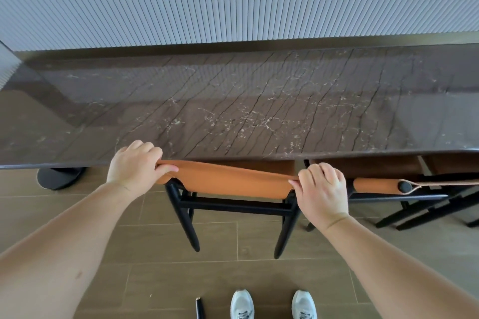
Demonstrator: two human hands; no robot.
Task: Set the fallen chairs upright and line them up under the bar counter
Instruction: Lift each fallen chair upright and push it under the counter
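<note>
chair seat [259,163] mostly hidden beneath the bar counter [233,111]

floor [259,280]: wood-look tiles | wall panel [233,8]: pale, ribbed | daylight, soft

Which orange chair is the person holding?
The middle chair: the left hand and right hand grip its backrest. The chair beside it is untouched.

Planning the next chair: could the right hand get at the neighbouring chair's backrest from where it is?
Probably yes. The right hand grips the chair, and the neighbouring backrest lies just beside it, with nothing between; it must let go first.
</note>
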